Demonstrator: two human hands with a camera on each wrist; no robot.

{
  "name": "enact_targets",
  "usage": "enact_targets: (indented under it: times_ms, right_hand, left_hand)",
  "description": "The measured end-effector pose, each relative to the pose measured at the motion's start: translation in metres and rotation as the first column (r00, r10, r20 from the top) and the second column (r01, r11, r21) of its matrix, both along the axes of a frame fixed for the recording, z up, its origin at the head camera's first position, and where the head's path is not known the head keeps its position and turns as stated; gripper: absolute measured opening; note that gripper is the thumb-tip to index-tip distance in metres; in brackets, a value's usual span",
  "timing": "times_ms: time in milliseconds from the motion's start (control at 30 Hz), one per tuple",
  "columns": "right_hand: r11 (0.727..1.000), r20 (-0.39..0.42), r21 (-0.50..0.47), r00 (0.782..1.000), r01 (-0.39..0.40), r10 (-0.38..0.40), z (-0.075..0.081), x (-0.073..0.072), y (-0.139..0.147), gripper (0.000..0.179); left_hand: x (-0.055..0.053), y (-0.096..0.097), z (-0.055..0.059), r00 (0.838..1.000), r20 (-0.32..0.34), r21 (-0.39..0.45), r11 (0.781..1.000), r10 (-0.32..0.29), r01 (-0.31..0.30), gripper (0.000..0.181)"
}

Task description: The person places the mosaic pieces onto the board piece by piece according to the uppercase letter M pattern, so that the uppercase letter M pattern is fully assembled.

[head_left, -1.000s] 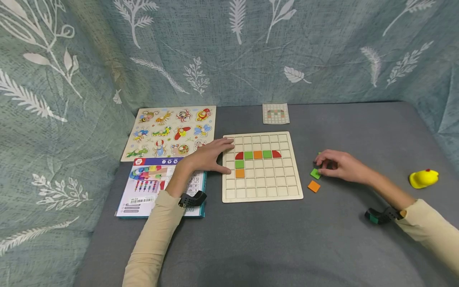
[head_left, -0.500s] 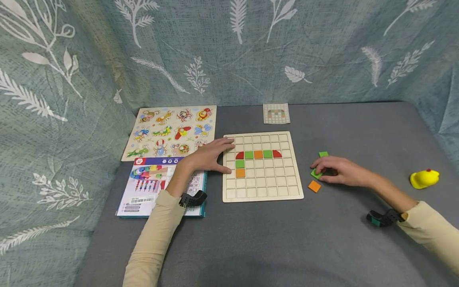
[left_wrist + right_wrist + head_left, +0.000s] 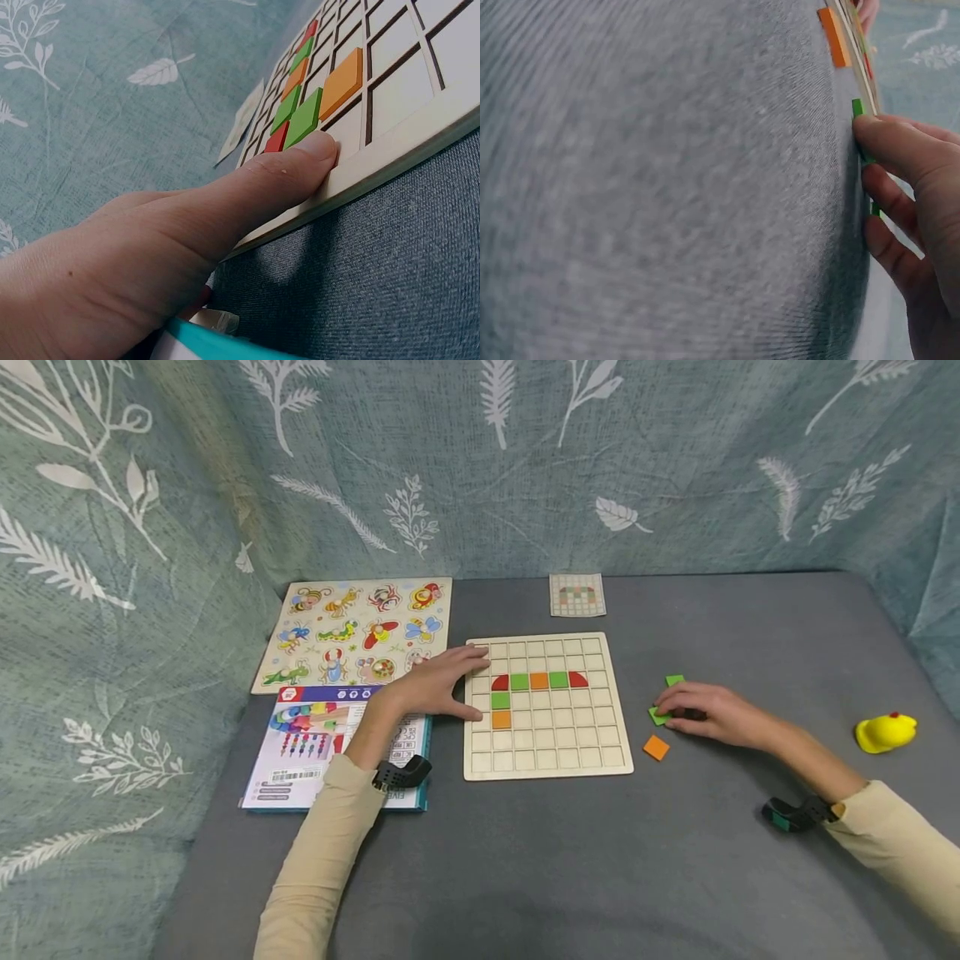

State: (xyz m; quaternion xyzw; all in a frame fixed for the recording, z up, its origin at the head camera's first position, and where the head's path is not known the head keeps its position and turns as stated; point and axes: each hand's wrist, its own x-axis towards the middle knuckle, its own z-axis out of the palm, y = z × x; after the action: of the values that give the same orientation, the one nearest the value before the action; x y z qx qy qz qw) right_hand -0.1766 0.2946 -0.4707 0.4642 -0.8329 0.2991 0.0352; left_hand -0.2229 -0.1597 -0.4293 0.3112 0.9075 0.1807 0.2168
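On the table lies a square wooden grid board (image 3: 555,752) with red, green and orange tiles set in an upper row and down its left side. My left hand (image 3: 431,685) rests on the board's left edge, fingers and thumb spread and fairly straight; in the left wrist view the thumb (image 3: 277,169) lies on the frame beside a green tile (image 3: 305,118). Right of the board, my right hand (image 3: 708,714) pinches a loose green square tile (image 3: 657,717) at table level, thumb and fingertips at its edges. Another green tile (image 3: 674,679) lies just beyond, an orange tile (image 3: 656,747) nearer.
A small pattern card (image 3: 577,596) lies behind the board. To the left are an insect peg puzzle (image 3: 352,610) and a printed box (image 3: 300,760), partly under the left arm. A yellow rubber duck (image 3: 885,733) sits far right. A leaf-patterned curtain (image 3: 525,485) hangs behind.
My right fingers have shifted slightly from between the two green tiles onto the nearer one, uncovering the farther green tile. The left hand and board have stayed put.
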Motion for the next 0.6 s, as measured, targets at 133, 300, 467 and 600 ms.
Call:
enact_targets:
  times_ms: [133,300,467,600]
  right_hand:
    - [0.999,-0.018,-0.006,0.999,0.036,-0.036,-0.001,0.000,0.001,0.039]
    - [0.995,-0.027,-0.054,0.996,0.089,-0.091,0.003,0.000,-0.007,0.040]
    - [0.988,-0.056,-0.110,0.992,0.111,-0.117,0.009,-0.006,-0.035,0.037]
    - [0.988,-0.067,-0.137,0.994,0.078,-0.088,0.009,-0.013,-0.062,0.035]
  left_hand:
    - [0.001,0.000,0.000,1.000,0.002,0.002,1.000,0.002,-0.002,0.092]
    - [0.002,0.000,-0.002,1.000,0.004,0.004,1.000,-0.003,0.003,0.092]
    - [0.001,0.000,-0.001,1.000,0.002,0.004,1.000,-0.002,0.002,0.092]
    - [0.000,-0.001,0.000,1.000,0.001,0.002,1.000,-0.007,0.007,0.091]
